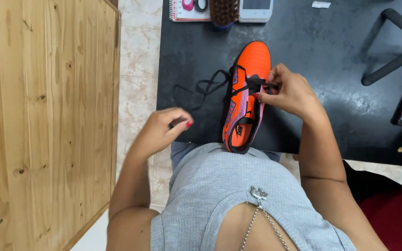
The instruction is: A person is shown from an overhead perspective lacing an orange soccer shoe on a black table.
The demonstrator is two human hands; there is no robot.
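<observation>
The right hand (pixel 291 93) had its fingers (pixel 262 97) pinched on the black lace (pixel 252 83) of the orange shoe (pixel 247 93); the left hand (pixel 164 128) hovered beside it, fingers loosely curled, empty.

Your right hand (pixel 290 93) pinches a matt black cloth lace (pixel 209 86) on the shoe (pixel 249 93), whose orange upper looks smooth and slightly glossy. Under the shoe, the black table (pixel 331 60) has a dull, scuffed sheen. Left of the shoe, the wooden panel (pixel 47 116) shows knotty, satin-finished pine.
</observation>
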